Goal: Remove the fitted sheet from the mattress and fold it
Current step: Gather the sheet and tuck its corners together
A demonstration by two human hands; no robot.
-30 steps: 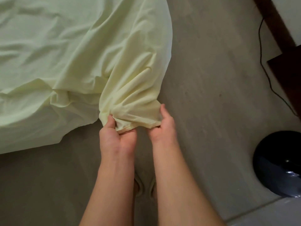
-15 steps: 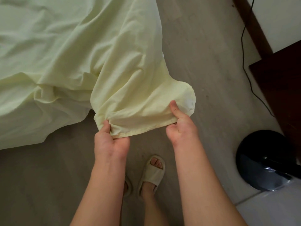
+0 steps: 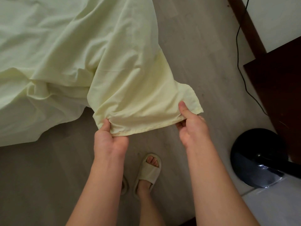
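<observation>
Head view, looking down past two bare forearms: pale yellow fitted sheet [image 3: 114,75] pulled off toward the body, a hemmed edge stretched nearly level between the hands above the floor. Left hand [image 3: 109,141] pinching the hem at its left end, thumb on top, fingers curled beneath the cloth. Right hand [image 3: 193,126] pinching the same hem near the loose corner, thumb pressed flat on the fabric, fingers tucked under. Held span running left to right across the body, its right end slightly farther away than its left; bulk of the sheet trailing forward and to the left, heaped in wrinkles over the bed at upper left. Both hands on the edge, neither clearly nearer to the heap, though the left sits on the bed's side. Judged next: drawing the rest toward the body before any fold, with drag from the heap the likely trouble. Below, grey wood-look floor [image 3: 195,54], one cream slipper [image 3: 147,172] between the arms. To the right, a dark round fan base [image 3: 254,159], black cable [image 3: 240,51], dark wooden furniture [image 3: 276,82].
</observation>
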